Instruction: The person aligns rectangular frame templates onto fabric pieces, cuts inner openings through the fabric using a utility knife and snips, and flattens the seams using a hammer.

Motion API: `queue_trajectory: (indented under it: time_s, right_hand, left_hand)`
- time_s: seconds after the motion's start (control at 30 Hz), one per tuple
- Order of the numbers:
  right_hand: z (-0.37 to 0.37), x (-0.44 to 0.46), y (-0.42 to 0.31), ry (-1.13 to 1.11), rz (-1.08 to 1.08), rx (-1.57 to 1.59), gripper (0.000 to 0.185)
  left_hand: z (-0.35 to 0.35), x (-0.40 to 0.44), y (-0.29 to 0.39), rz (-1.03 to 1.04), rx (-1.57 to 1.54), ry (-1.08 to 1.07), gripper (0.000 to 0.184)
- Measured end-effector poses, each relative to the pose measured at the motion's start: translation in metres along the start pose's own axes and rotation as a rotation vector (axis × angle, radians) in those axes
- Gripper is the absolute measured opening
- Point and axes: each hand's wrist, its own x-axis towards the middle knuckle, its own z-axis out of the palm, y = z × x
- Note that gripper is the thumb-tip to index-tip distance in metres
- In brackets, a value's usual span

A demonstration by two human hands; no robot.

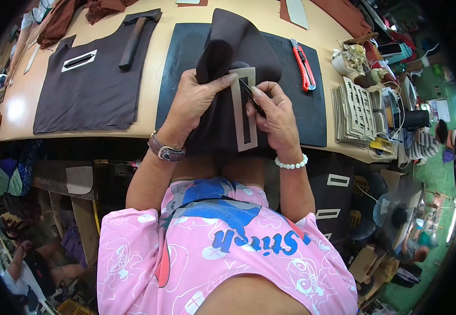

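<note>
- Fine work at the slot of a pale frame (239,113), set on a dark brown fabric (246,47), seems to be the step in hand; a small dark tool (258,107) is aimed toward the slot's upper part, perhaps for trimming or opening it.
- The fabric and frame are held up over the near, middle part of the dark cutting mat (312,118).
- Above the mat's near left part, the fabric is gripped by the left hand (195,100), with the thumb pressed at the frame's upper corner.
- Right of the mat's middle, the tool is gripped between the thumb and fingers of the right hand (275,113); whether it has parted blades cannot be told.
- For the next move, a taut hold and a tip guided within the slot seem called for, so that the frame's edge is spared.
- The frame is seen as long, narrow, straight-edged and apparently stiff; its slot is filled with dark, and whether the cloth there is cut cannot be made out.
- The fabric is plain and matte, curled into a soft fold above the frame.
- A red cutter (304,65) is laid on the mat's right part; a hammer (132,47) is placed left of the mat.
</note>
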Motion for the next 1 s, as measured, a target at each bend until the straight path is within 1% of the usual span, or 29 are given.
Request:
queue_trajectory:
  time_s: [0.2, 0.3, 0.4, 0.47, 0.57, 0.67, 0.77, 0.87, 1.0]
  right_hand:
    - [0.001, -0.002, 0.005, 0.033, -0.030, 0.019, 0.019]
    - [0.005, -0.005, 0.007, 0.082, -0.135, -0.109, 0.018]
    - [0.010, -0.018, 0.009, 0.139, -0.109, -0.147, 0.019]
    - [0.017, -0.027, 0.017, 0.164, -0.121, -0.124, 0.018]
    - [0.025, -0.032, 0.028, 0.209, -0.144, -0.055, 0.018]
    - [0.025, -0.033, 0.034, 0.252, -0.171, -0.032, 0.016]
    - [0.025, -0.033, 0.036, 0.288, -0.202, -0.046, 0.017]
    - [0.024, -0.033, 0.034, 0.312, -0.236, -0.037, 0.018]
    - [0.026, -0.034, 0.026, 0.321, -0.267, 0.027, 0.019]
  left_hand:
    - [0.006, -0.002, -0.002, -0.025, -0.007, 0.038, 0.013]
    - [0.010, -0.004, -0.003, -0.038, -0.028, 0.084, 0.013]
    - [0.014, -0.004, -0.012, 0.004, -0.106, 0.115, 0.011]
    - [0.023, -0.007, -0.017, 0.046, -0.176, 0.156, 0.010]
    - [0.030, -0.009, -0.028, 0.116, -0.150, 0.226, 0.008]
    - [0.038, -0.017, -0.029, 0.079, -0.205, 0.253, 0.008]
    - [0.043, -0.022, -0.031, 0.101, -0.204, 0.263, 0.010]
    - [0.045, -0.023, -0.039, 0.187, -0.155, 0.273, 0.011]
    - [0.052, -0.030, -0.032, 0.149, -0.205, 0.221, 0.010]
